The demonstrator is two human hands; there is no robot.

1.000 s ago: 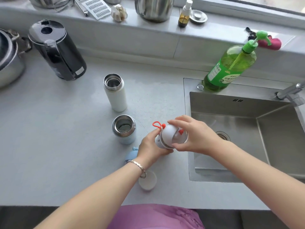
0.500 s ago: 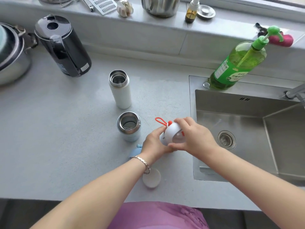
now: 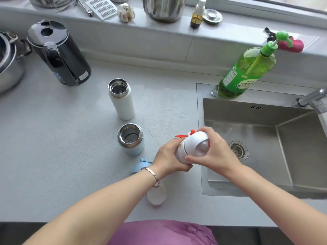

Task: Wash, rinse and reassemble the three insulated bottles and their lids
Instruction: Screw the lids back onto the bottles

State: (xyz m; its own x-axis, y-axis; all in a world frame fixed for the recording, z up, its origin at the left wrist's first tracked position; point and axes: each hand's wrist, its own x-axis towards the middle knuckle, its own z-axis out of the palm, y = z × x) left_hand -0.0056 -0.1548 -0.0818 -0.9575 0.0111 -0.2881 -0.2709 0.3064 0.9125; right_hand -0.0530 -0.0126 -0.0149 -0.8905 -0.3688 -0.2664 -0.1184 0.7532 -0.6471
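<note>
A small white bottle [image 3: 180, 152] with a domed white lid [image 3: 194, 144] and an orange loop is held tilted above the counter, beside the sink's left rim. My left hand [image 3: 168, 158] grips the bottle's body. My right hand [image 3: 212, 149] wraps the lid. A tall white bottle [image 3: 122, 101] stands open on the counter behind. A short pale-blue bottle [image 3: 131, 138] stands open in front of it. A pale-blue lid [image 3: 139, 167] lies partly hidden under my left wrist. A white lid [image 3: 156, 195] lies near the counter's front edge.
The steel sink [image 3: 256, 112] is at the right, with a drain [image 3: 238, 150] and a tap [image 3: 313, 99]. A green soap pump bottle [image 3: 246, 71] stands behind it. A black kettle [image 3: 58, 53] and a steel pot [image 3: 8, 64] stand at the left.
The bottle has tipped so that its lid points more to the right. My right hand has shifted around the lid. The camera has moved a little.
</note>
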